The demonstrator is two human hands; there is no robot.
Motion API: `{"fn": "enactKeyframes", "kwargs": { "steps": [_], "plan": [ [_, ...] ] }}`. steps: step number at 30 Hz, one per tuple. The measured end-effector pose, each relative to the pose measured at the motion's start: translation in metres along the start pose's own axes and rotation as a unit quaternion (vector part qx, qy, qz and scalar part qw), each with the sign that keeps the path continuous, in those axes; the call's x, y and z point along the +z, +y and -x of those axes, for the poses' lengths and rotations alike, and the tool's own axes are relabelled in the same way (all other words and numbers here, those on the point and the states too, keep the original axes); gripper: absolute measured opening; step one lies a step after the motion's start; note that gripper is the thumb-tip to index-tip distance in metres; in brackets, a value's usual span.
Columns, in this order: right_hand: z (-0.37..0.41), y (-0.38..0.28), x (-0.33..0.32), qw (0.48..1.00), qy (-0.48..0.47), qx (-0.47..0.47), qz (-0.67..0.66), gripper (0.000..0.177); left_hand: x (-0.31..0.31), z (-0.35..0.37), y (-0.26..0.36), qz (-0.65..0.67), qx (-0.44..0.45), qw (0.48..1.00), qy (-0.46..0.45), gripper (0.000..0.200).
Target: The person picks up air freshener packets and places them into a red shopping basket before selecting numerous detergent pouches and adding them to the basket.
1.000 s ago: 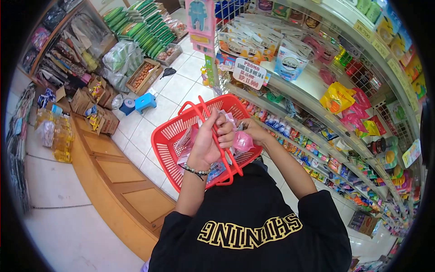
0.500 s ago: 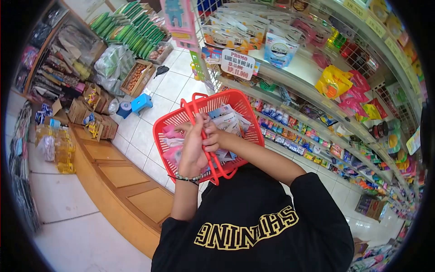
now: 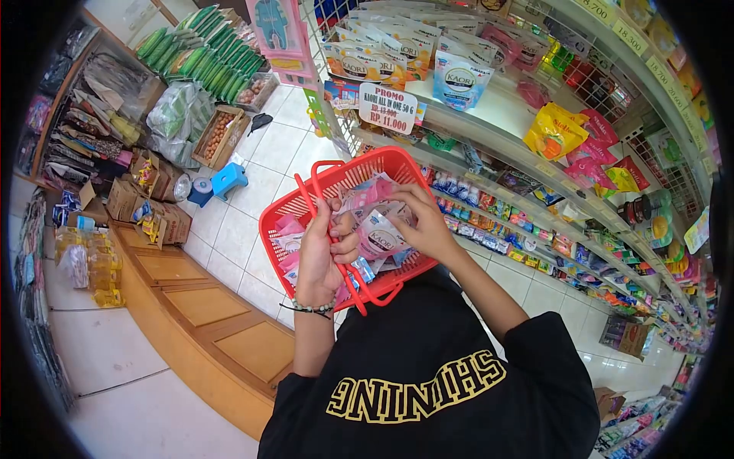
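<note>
My left hand (image 3: pixel 325 246) is closed around the handle (image 3: pixel 315 203) of a red plastic basket (image 3: pixel 271 223), with a beaded bracelet at the wrist. Inside the basket lie several packets, pink ones on the left and white ones on the right. My right hand (image 3: pixel 432 226) reaches in over the basket's right side, thumb and fingers curled on a white Kaori pouch (image 3: pixel 381 236) with pink showing at its top. The handle crosses in front of the packets and hides part of them.
Shelves on the right hold Kaori pouches (image 3: pixel 461 80), a promo price sign (image 3: pixel 388 109) and yellow and pink packs. To the left stand a wooden counter (image 3: pixel 202 310), a blue stool (image 3: pixel 228 180), an egg crate (image 3: pixel 220 138) and yellow oil bottles (image 3: pixel 105 268).
My right hand has left the handle beside my left hand and moved right, down onto the pouch. The left hand keeps its hold on the handle. The view has shifted slightly.
</note>
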State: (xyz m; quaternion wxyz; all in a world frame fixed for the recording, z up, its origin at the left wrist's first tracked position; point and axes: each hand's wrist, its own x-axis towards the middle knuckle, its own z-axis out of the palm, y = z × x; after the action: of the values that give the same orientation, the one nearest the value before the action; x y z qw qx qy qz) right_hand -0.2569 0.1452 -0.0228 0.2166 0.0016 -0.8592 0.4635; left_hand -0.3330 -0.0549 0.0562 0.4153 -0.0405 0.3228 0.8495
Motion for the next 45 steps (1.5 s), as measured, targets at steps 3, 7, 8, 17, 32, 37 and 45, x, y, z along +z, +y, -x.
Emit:
{"fn": "enactKeyframes", "kwargs": {
  "steps": [3, 7, 8, 17, 32, 37, 45],
  "plan": [
    [0.015, -0.017, -0.003, 0.995, -0.058, 0.087, 0.001, 0.032, 0.002, -0.001, -0.002, 0.008, -0.005, 1.0, 0.005, 0.031],
    [0.029, 0.02, 0.017, 0.986, -0.117, 0.114, -0.03, 0.021, 0.005, -0.004, -0.004, 0.005, -0.012, 1.0, 0.007, 0.031],
    [0.029, 0.023, 0.019, 0.986, -0.115, 0.116, -0.031, 0.021, 0.004, -0.004, -0.005, 0.002, -0.012, 1.0, 0.006, 0.031],
    [0.006, 0.062, 0.047, 0.953, -0.16, 0.115, -0.232, 0.031, -0.002, -0.002, -0.004, 0.012, -0.022, 1.0, -0.001, 0.032],
    [-0.003, 0.022, -0.012, 0.911, -0.316, -0.103, 0.243, 0.026, -0.013, -0.002, -0.001, 0.042, -0.002, 0.999, -0.01, 0.031],
    [-0.002, -0.017, -0.046, 0.955, -0.156, -0.142, 0.21, 0.023, -0.02, -0.005, -0.002, 0.05, 0.004, 0.999, -0.009, 0.031],
    [-0.017, -0.007, -0.12, 0.999, 0.041, 0.022, 0.018, 0.028, -0.042, -0.001, -0.001, 0.048, 0.027, 0.998, 0.029, 0.029]
  ]
}}
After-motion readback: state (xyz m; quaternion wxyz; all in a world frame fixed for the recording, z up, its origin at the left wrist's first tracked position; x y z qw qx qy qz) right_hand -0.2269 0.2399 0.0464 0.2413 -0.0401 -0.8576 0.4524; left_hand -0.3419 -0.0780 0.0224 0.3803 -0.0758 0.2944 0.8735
